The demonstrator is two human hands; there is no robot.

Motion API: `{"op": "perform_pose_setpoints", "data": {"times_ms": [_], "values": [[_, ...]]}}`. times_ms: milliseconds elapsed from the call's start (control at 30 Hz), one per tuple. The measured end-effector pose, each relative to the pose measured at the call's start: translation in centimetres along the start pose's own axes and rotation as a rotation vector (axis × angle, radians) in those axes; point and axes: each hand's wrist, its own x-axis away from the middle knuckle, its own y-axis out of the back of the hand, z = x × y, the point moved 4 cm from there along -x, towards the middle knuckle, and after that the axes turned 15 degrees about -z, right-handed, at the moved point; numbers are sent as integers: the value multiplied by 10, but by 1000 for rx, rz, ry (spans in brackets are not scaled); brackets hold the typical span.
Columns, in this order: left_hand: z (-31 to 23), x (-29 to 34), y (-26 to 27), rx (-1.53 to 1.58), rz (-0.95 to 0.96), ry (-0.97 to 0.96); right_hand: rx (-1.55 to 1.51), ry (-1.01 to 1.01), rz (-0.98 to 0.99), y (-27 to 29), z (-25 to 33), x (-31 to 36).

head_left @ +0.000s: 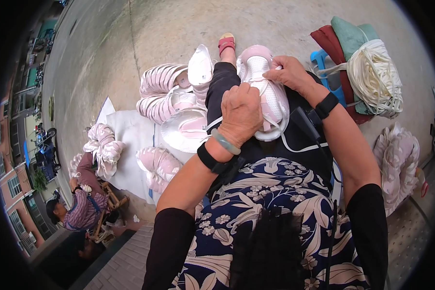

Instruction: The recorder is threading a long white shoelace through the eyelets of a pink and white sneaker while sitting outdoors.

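1. A pink and white shoe (268,92) is lying across the person's lap, on the dark trousers, with its toe pointing away from the body.
2. The left hand (240,115) is resting on the near side of the shoe, knuckles up; its fingers are curling down out of sight, so I cannot tell whether they are pinching anything.
3. The right hand (291,73) is sitting at the far end of the shoe, its fingers closing narrowly on the upper by the toe.
4. A white lace (295,145) is trailing from the shoe's near end over the dark trousers toward the right forearm.
5. A pile of pink shoes (166,92) is lying on the ground just left of the lap, partly on a white sheet (130,140).
6. A bundle of white cord (374,77) is resting on folded red and green cloth to the right, atop a blue stool (319,58).
7. More pink shoe parts (396,164) are stacking up at the right edge.
8. Another person (79,205) is sitting low at the far left, beside a further heap of pink pieces (101,150).
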Motion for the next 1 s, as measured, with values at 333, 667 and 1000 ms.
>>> {"op": "perform_pose_setpoints", "data": {"times_ms": [333,667,1000], "values": [[-4,21,80,482,352,246,-79,-79,48,0,-4,3],[16,58,97,687,543,648,-240,102,-305,22,1,29],[-34,27,164,744,692,229,411,633,32,26,30,184]]}}
